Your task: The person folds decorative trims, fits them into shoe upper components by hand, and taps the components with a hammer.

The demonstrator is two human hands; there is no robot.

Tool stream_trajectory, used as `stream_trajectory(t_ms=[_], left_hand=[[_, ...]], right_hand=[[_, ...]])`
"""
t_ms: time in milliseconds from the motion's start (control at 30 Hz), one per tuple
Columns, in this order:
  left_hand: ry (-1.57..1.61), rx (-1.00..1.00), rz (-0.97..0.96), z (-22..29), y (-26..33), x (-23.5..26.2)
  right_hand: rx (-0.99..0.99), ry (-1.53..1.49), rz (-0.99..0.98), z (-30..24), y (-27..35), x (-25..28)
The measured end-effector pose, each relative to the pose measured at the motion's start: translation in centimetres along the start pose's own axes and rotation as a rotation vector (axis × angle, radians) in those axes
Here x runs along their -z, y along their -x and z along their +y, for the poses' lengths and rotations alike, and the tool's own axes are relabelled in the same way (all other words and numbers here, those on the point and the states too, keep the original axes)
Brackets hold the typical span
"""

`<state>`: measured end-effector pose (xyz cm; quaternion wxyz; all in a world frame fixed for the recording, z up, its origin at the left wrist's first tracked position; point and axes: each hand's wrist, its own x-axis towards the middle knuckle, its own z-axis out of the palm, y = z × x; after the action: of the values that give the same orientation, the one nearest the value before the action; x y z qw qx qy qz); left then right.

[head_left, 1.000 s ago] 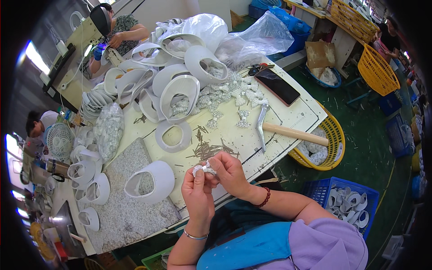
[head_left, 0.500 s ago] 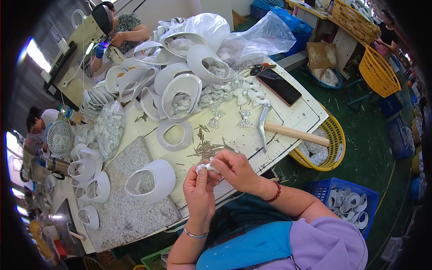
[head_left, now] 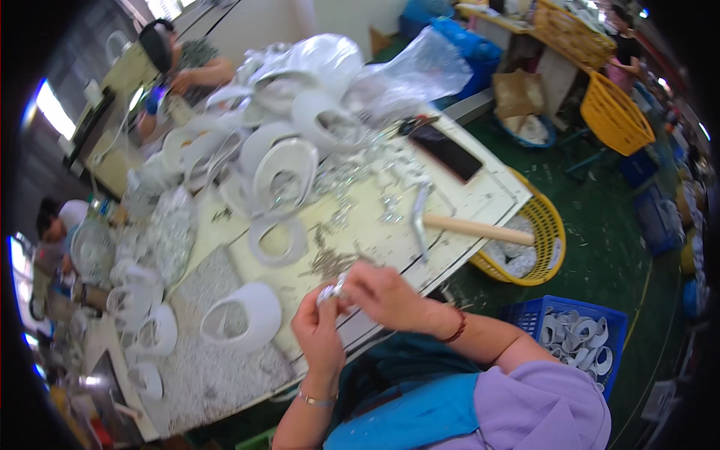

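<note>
A small silvery glitter bow (head_left: 328, 293) is pinched between my two hands above the table's near edge. My left hand (head_left: 318, 330) has its thumb and fingers closed on the bow's left part. From the right, my right hand (head_left: 384, 297) grips its other side with bent fingers. Motion blurs the bow and fingertips. Left of my hands, a white shoe upper (head_left: 251, 318) stands on a speckled grey slab (head_left: 217, 375). Ahead lies a flat white upper (head_left: 277, 240) beside scattered thin brown strips (head_left: 330, 259). More glitter bows (head_left: 386, 166) are heaped beyond.
A hammer (head_left: 480, 228) with a wooden handle lies across the table's right side, below a dark phone (head_left: 447, 152). White uppers (head_left: 285, 172) and clear plastic bags pile up behind. A yellow basket (head_left: 556, 240) and blue crate (head_left: 531, 319) stand at right. Co-workers sit far left.
The whole view has shifted and blurred, with the table sliding slightly left and up in it. Both hands still hold the bow, and the right fingers have turned a little on it.
</note>
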<state>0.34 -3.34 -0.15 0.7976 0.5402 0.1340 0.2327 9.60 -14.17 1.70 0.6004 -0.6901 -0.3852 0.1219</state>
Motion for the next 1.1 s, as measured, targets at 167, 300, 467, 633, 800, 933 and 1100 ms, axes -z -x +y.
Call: stream_trajectory(t_ms=[167,300,467,633,800,933,1100], left_hand=[[-0.475,-0.329,0.09,-0.7,1.1,1.3],[-0.613,-0.44,0.087,-1.4,1.3,1.8],[-0.931,-0.585,0.007,-0.4,1.2,1.2],[-0.581,-0.347,0.051,-1.3,1.1,2.0],[-0.468,-0.338,0.036,-1.8,1.0,1.7],[-0.368,-0.236,0.051,-1.8,1.0,1.6],[-0.384,-0.224,0.066,-1.4,1.0,1.4]], right_hand=[[0.098,-0.059,-0.037,0.9,0.1,-1.4],[0.002,-0.096,-0.08,0.9,0.7,-0.9],[0.025,-0.066,-0.039,1.4,0.8,-1.0],[0.004,-0.108,-0.077,1.6,0.6,-0.7],[-0.033,-0.126,-0.14,1.6,0.6,-0.5],[-0.088,-0.139,-0.17,1.5,0.5,-0.4],[-0.1,-0.155,-0.167,1.3,0.6,-0.6]])
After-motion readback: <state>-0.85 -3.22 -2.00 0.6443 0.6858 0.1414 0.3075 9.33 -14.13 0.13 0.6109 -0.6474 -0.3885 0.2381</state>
